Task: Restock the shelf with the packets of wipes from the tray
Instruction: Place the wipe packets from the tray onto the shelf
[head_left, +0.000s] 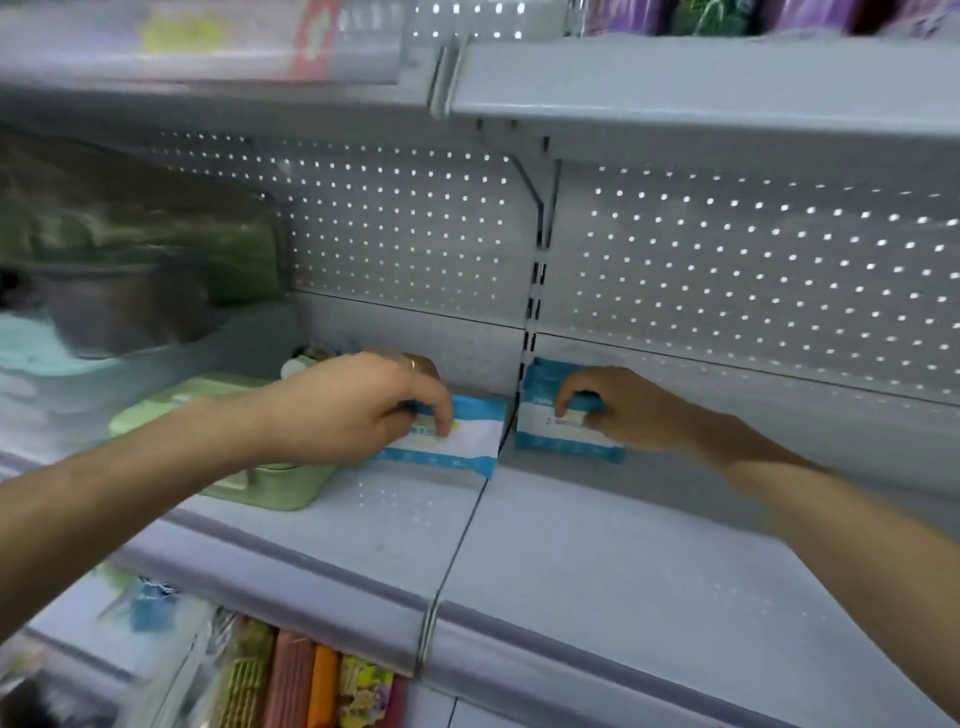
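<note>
Two blue-and-white packets of wipes stand at the back of the grey shelf (571, 551), on either side of the seam between two shelf boards. My left hand (358, 405) grips the left packet (457, 441) from above, fingers curled over its top edge. My right hand (618, 410) grips the right packet (556, 431) the same way, close to the perforated back wall. The tray is out of sight.
A pale green plastic box (249, 467) sits on the shelf under my left forearm, with blurred green and teal goods (130, 280) behind it. An upper shelf (675, 93) hangs overhead. Colourful packs (311, 680) fill the shelf below. Bare shelf board stretches to the right.
</note>
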